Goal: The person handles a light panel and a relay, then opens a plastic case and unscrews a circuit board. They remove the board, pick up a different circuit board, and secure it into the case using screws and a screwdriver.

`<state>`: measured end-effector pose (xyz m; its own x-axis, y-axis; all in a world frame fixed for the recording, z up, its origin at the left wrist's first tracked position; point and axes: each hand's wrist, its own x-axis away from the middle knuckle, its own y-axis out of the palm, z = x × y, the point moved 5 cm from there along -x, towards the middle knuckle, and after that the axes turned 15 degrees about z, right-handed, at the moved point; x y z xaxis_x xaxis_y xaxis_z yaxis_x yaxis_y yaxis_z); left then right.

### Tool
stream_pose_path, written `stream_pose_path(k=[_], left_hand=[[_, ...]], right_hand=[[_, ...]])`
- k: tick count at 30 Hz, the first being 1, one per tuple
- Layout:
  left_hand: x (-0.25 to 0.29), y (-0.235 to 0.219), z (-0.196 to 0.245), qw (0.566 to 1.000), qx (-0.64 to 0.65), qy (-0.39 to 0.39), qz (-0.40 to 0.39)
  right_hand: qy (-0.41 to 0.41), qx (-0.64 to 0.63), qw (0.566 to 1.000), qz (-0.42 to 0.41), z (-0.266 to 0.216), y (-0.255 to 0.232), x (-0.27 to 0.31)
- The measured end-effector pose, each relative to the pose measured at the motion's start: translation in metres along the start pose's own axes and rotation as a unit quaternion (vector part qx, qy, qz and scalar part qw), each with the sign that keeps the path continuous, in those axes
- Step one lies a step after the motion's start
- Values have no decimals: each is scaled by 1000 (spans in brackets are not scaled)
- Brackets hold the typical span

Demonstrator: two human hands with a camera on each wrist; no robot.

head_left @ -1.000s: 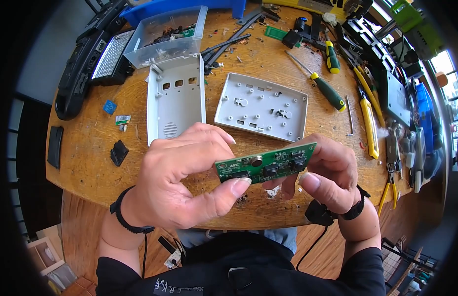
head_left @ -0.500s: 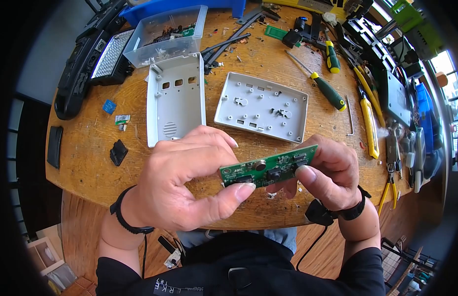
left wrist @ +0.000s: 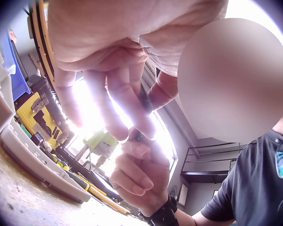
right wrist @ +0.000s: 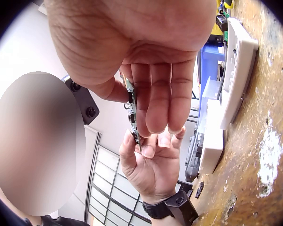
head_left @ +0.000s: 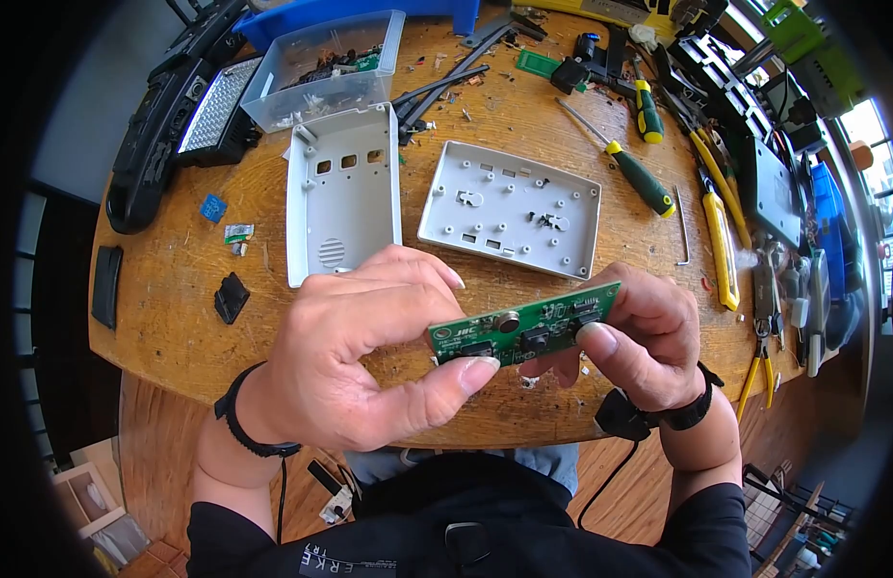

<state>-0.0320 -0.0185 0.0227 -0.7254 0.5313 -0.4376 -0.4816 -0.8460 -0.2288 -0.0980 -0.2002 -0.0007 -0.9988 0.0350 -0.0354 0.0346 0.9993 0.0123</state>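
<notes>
Both hands hold a green circuit board (head_left: 523, 329) up over the front part of the table, its component side facing the head camera. My left hand (head_left: 369, 352) pinches its left end between thumb and fingers. At the right end my right hand (head_left: 648, 337) grips it, the thumb resting by a black component. The right wrist view shows the board (right wrist: 132, 113) edge-on between both hands. Behind it lie two pale grey casing halves: one with square holes and a round grille (head_left: 345, 202), the other a shallow tray with posts (head_left: 509, 207). The fingers behind the board are partly hidden.
A clear bin (head_left: 321, 87) with scraps stands at the back left. Right of the casings lie a green-yellow screwdriver (head_left: 641, 179), a hex key (head_left: 681, 226), a yellow cutter (head_left: 721, 252) and pliers (head_left: 757, 371). Small black and blue pieces lie at left.
The board has shifted slightly right and tilted a little. My right thumb has moved up and left onto its face; my left hand has moved slightly right with the board.
</notes>
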Motion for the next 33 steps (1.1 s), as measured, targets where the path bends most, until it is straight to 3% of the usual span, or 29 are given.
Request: stream_pose_path(k=[7,13,21,28,33], left_hand=[[-1,-2,2,1000,-10,3,-13],[0,1,3,1000,3,19,2],[1,4,2,999,-25,34,-13],[1,7,3,998,-32,45,-18],[1,7,4,998,-33,47,-25]], right_hand=[[35,-19,999,4,1,0,0],[-1,-50,999,1,1,0,-3],[-74,14,997,-5,-5,1,-5],[-54,23,998,8,-3,0,-4],[-90,49,994,-31,-2,-1,-4]])
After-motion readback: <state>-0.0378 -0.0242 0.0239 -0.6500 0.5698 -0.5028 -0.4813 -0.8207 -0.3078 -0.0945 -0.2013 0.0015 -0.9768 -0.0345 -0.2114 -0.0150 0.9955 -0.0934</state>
